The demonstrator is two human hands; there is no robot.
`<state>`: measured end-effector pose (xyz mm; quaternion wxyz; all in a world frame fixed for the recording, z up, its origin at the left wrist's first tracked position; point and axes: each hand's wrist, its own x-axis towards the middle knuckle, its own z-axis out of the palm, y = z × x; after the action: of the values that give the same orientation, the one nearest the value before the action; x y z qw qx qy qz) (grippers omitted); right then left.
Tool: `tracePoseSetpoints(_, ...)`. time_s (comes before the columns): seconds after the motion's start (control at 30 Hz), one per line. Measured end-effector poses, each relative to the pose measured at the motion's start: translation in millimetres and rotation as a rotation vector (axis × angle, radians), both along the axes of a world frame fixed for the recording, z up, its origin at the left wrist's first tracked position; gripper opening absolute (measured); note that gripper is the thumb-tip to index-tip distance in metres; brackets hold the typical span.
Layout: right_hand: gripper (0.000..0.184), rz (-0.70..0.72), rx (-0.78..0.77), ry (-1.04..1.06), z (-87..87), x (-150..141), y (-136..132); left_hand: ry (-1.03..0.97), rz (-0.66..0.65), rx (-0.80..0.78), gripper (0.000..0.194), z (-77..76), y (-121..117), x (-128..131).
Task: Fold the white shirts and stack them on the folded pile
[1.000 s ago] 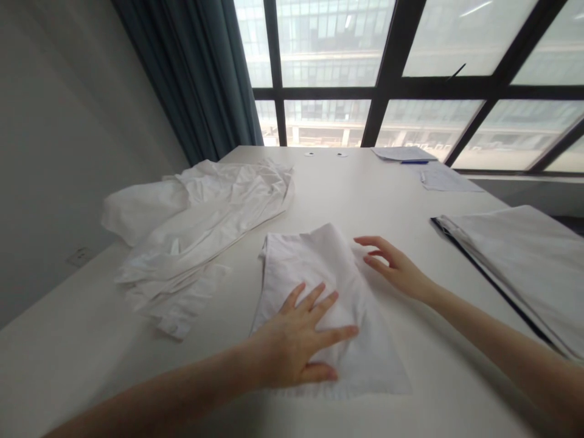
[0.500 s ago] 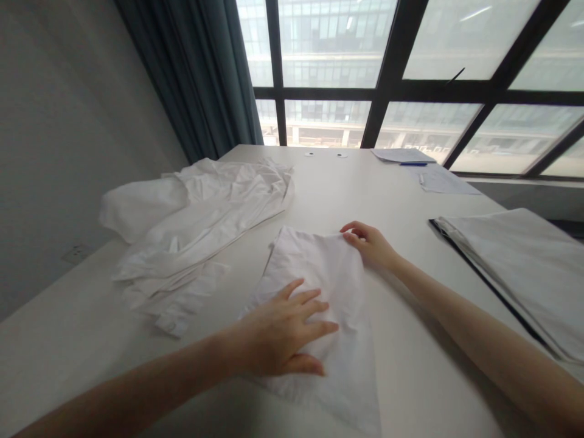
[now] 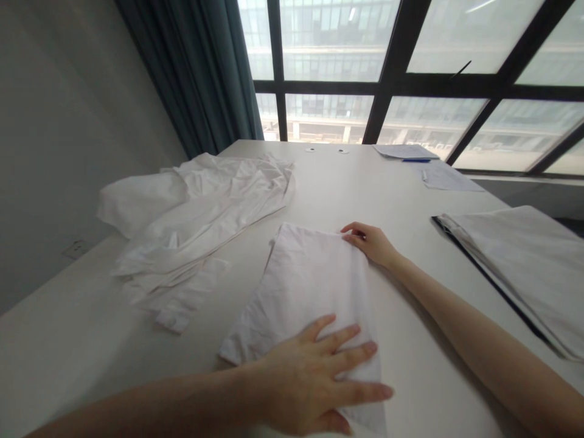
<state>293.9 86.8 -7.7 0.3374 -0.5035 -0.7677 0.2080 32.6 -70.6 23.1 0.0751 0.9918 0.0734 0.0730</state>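
Observation:
A folded piece of white cloth (image 3: pixel 314 274) lies on the white table in front of me; what garment it may be, I cannot make out. Flat on its near part rests my left hand (image 3: pixel 319 377), palm down with the fingers spread. At the cloth's far right corner, my right hand (image 3: pixel 369 242) pinches the edge between thumb and fingers. The near end of the cloth is partly hidden under my left hand and forearm.
Left of the cloth lies a loose heap of white fabric (image 3: pixel 201 213). A folded white cloth (image 3: pixel 524 261) with a dark edge is at the right. Papers (image 3: pixel 401 151) and a blue pen (image 3: pixel 416 160) lie at the table's far right, before the window.
My left hand has slid toward me and to the right over the cloth, which now looks smoother. My right hand has stayed at the far corner.

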Motion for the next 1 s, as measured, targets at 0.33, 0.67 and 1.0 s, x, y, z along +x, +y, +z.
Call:
tracePoseSetpoints(0.33, 0.023, 0.247, 0.291, -0.026, 28.1, -14.1, -32.6, -0.014, 0.098, 0.015, 0.052, -8.7, 2.4, 2.9)
tracePoseSetpoints(0.67, 0.043, 0.48, 0.123, -0.435, 14.9, -27.5, -36.3, -0.074, 0.152, 0.012, 0.046, -7.8, 14.5, 2.3)
tracePoseSetpoints(1.0, 0.045, 0.232, 0.08, -0.497, 9.2, -12.6, -19.4, -0.245, 0.166, 0.085, 0.028, -22.4, 18.1, 2.8)
